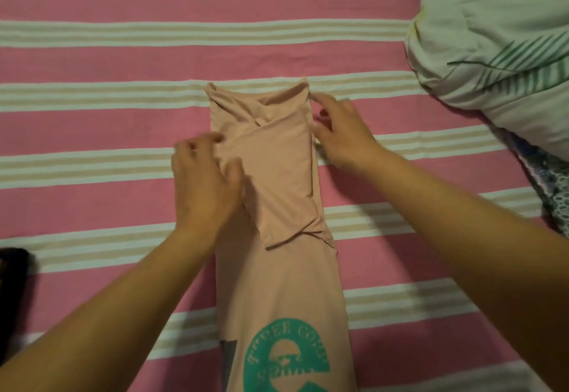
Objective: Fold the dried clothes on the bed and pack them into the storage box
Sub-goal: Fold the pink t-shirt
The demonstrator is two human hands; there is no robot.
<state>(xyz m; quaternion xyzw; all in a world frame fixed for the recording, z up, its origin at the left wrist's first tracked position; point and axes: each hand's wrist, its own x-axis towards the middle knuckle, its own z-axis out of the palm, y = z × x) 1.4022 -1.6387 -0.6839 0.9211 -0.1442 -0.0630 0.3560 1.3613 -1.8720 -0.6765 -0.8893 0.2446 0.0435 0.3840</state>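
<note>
A peach T-shirt with a green round print lies lengthwise on the bed, folded into a narrow strip with both sleeves turned in over the middle. My left hand pinches the folded cloth at the shirt's left edge, fingers curled. At the shirt's upper right edge my right hand pinches the fold with thumb and fingers. The storage box is not in view.
The bed carries a pink sheet with white and beige stripes. A pale green pillow with a leaf print lies at the upper right, patterned cloth under it. A dark object sits at the left edge.
</note>
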